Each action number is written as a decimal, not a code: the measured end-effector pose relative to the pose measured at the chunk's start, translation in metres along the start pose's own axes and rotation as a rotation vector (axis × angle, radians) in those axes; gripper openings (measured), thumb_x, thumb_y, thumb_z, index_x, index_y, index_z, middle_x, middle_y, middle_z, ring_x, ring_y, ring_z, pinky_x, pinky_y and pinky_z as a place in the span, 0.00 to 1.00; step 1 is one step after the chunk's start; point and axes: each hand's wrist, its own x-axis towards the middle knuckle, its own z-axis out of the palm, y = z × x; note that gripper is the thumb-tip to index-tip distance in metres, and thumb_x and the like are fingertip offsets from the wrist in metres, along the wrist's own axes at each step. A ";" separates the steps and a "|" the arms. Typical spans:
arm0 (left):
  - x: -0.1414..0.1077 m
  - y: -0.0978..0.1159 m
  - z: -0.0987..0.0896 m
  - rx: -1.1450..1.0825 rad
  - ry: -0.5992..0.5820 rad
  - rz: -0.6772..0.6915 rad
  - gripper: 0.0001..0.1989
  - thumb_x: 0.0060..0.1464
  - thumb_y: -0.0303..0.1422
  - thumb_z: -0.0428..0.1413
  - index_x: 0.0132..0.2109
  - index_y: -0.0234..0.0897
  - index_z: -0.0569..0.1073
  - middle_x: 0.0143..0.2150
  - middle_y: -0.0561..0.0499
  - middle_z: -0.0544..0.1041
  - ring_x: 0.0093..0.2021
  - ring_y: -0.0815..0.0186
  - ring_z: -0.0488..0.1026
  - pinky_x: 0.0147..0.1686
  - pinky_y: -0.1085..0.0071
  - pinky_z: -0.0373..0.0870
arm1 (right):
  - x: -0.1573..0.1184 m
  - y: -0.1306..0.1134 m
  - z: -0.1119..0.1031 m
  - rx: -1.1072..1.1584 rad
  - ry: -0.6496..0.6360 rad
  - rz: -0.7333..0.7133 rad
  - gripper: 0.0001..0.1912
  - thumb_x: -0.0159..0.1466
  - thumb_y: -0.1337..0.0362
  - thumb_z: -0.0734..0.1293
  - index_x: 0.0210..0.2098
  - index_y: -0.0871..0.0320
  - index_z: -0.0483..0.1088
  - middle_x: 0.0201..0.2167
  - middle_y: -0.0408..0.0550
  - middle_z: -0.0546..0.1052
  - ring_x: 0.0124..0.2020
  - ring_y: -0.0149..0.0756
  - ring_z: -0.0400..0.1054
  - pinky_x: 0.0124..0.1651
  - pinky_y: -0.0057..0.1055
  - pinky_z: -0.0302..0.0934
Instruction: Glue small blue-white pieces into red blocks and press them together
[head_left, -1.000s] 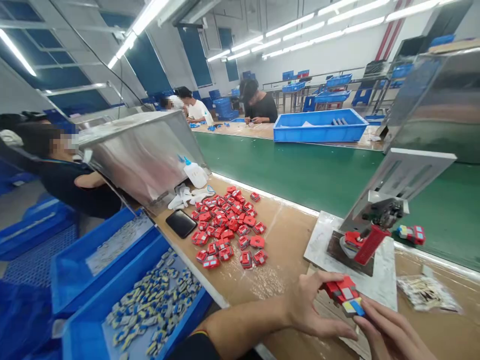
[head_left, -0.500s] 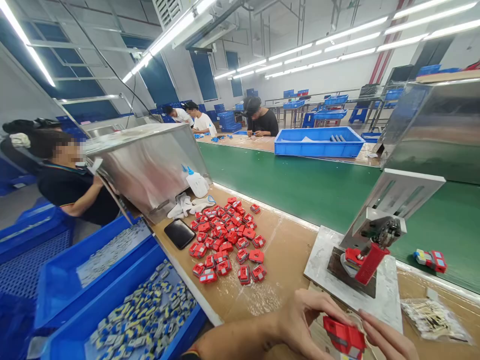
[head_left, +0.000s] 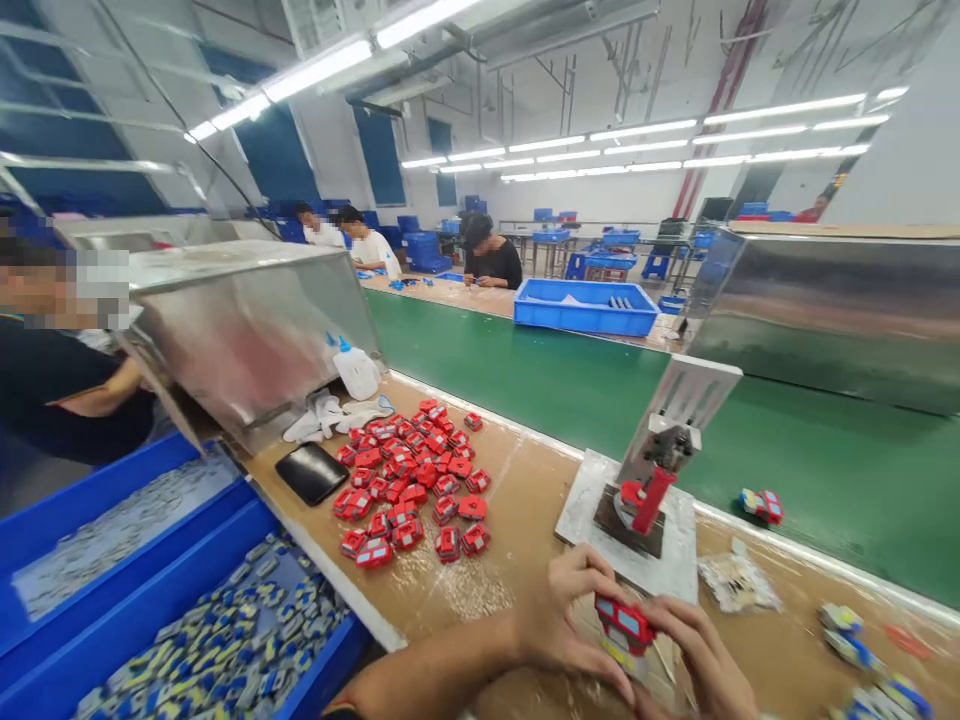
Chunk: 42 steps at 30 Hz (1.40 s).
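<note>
Between my two hands, near the bottom edge, is a red toy vehicle piece with light-blue panels and a yellow-grey lower part. My left hand grips it from the left with thumb and fingers. My right hand holds its right side with the fingertips. Just beyond them stands a metal hand press with a red handle, on a pale plate, with a red piece beneath it. A pile of red pieces lies to the left on the brown tabletop.
Blue bins of grey, blue and yellow parts flank the table at left. Beyond runs a green belt carrying a red-and-blue toy. A bag of small parts and blue-yellow pieces lie at right. Co-workers sit farther off.
The view has swung right, so the press and pile appear farther left. The piece in my hands has turned, now showing its light-blue panels. Blue-yellow pieces have come into view at right.
</note>
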 end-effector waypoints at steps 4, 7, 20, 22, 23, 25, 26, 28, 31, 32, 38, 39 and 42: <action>0.004 0.029 -0.007 -0.242 -0.146 0.067 0.37 0.49 0.58 0.71 0.57 0.38 0.79 0.51 0.39 0.81 0.51 0.56 0.81 0.53 0.62 0.78 | 0.012 -0.028 0.000 0.122 0.175 0.066 0.21 0.63 0.54 0.78 0.53 0.50 0.77 0.41 0.52 0.82 0.41 0.44 0.81 0.41 0.37 0.80; 0.003 0.031 -0.019 -0.361 -0.137 -0.002 0.33 0.50 0.49 0.74 0.57 0.37 0.78 0.49 0.42 0.83 0.47 0.59 0.83 0.49 0.65 0.80 | 0.018 -0.027 -0.001 0.084 0.121 0.126 0.25 0.62 0.53 0.78 0.57 0.49 0.75 0.46 0.51 0.81 0.45 0.43 0.79 0.45 0.38 0.78; 0.088 -0.022 -0.053 -0.272 0.195 -0.110 0.35 0.49 0.57 0.71 0.52 0.39 0.70 0.50 0.42 0.81 0.48 0.59 0.80 0.47 0.63 0.81 | 0.073 0.033 -0.002 0.314 -0.227 0.439 0.29 0.63 0.37 0.72 0.48 0.54 0.75 0.50 0.52 0.80 0.49 0.39 0.76 0.47 0.35 0.74; 0.103 -0.025 -0.041 -0.339 0.181 -0.143 0.37 0.49 0.61 0.68 0.52 0.40 0.68 0.49 0.43 0.80 0.47 0.60 0.79 0.41 0.64 0.81 | 0.072 0.027 -0.002 0.322 -0.192 0.423 0.30 0.62 0.35 0.71 0.47 0.54 0.76 0.46 0.51 0.81 0.45 0.38 0.76 0.45 0.35 0.74; 0.108 -0.025 -0.035 -0.379 0.168 -0.161 0.38 0.49 0.63 0.67 0.53 0.40 0.67 0.49 0.44 0.79 0.47 0.59 0.79 0.39 0.64 0.81 | 0.071 0.022 -0.005 0.340 -0.175 0.409 0.30 0.63 0.35 0.71 0.47 0.54 0.76 0.45 0.51 0.81 0.43 0.37 0.77 0.43 0.34 0.74; 0.114 -0.025 -0.025 -0.454 0.146 -0.192 0.39 0.49 0.65 0.65 0.54 0.41 0.66 0.49 0.45 0.78 0.47 0.57 0.80 0.37 0.63 0.82 | 0.068 0.006 -0.015 0.406 -0.154 0.364 0.27 0.65 0.37 0.71 0.49 0.53 0.75 0.46 0.51 0.82 0.42 0.37 0.77 0.41 0.34 0.75; 0.115 -0.025 -0.021 -0.480 0.140 -0.203 0.40 0.49 0.66 0.65 0.54 0.41 0.66 0.49 0.45 0.77 0.48 0.56 0.80 0.36 0.63 0.82 | 0.068 -0.003 -0.023 0.443 -0.148 0.337 0.27 0.66 0.38 0.71 0.51 0.52 0.75 0.47 0.51 0.82 0.43 0.37 0.78 0.41 0.34 0.75; 0.116 -0.026 -0.017 -0.509 0.133 -0.222 0.40 0.47 0.66 0.66 0.53 0.41 0.66 0.49 0.46 0.77 0.48 0.56 0.80 0.35 0.63 0.82 | 0.075 -0.020 -0.039 0.487 -0.139 0.292 0.28 0.66 0.38 0.70 0.56 0.49 0.73 0.50 0.51 0.82 0.44 0.38 0.79 0.41 0.35 0.76; 0.117 -0.030 -0.017 -0.511 0.131 -0.227 0.41 0.45 0.66 0.68 0.52 0.41 0.66 0.49 0.45 0.77 0.47 0.57 0.80 0.33 0.66 0.82 | 0.110 -0.037 -0.059 0.420 -0.088 0.287 0.40 0.62 0.30 0.69 0.63 0.47 0.69 0.53 0.51 0.82 0.45 0.39 0.80 0.41 0.37 0.77; 0.117 -0.031 -0.018 -0.506 0.131 -0.227 0.41 0.45 0.65 0.68 0.52 0.41 0.66 0.50 0.45 0.77 0.46 0.58 0.79 0.33 0.67 0.81 | 0.128 -0.038 -0.064 0.371 -0.053 0.294 0.43 0.60 0.28 0.68 0.65 0.47 0.68 0.54 0.52 0.82 0.46 0.39 0.80 0.41 0.36 0.78; 0.117 -0.033 -0.027 -0.456 0.116 -0.227 0.39 0.47 0.64 0.67 0.52 0.41 0.67 0.49 0.46 0.77 0.47 0.59 0.80 0.32 0.69 0.81 | 0.234 -0.004 -0.080 0.223 0.171 0.127 0.44 0.67 0.34 0.48 0.59 0.56 0.77 0.62 0.43 0.79 0.55 0.35 0.80 0.43 0.25 0.68; 0.116 -0.033 -0.028 -0.449 0.115 -0.230 0.39 0.48 0.64 0.67 0.52 0.41 0.67 0.50 0.46 0.77 0.48 0.58 0.80 0.33 0.69 0.82 | 0.237 0.007 -0.082 0.189 0.203 0.119 0.48 0.67 0.37 0.42 0.52 0.62 0.81 0.65 0.43 0.75 0.57 0.36 0.78 0.43 0.23 0.66; 0.115 -0.035 -0.030 -0.430 0.114 -0.244 0.38 0.50 0.64 0.66 0.54 0.42 0.66 0.52 0.46 0.77 0.50 0.57 0.81 0.36 0.67 0.83 | 0.207 0.039 -0.078 0.195 0.301 0.110 0.18 0.67 0.45 0.72 0.44 0.52 0.82 0.60 0.47 0.81 0.58 0.42 0.80 0.42 0.27 0.76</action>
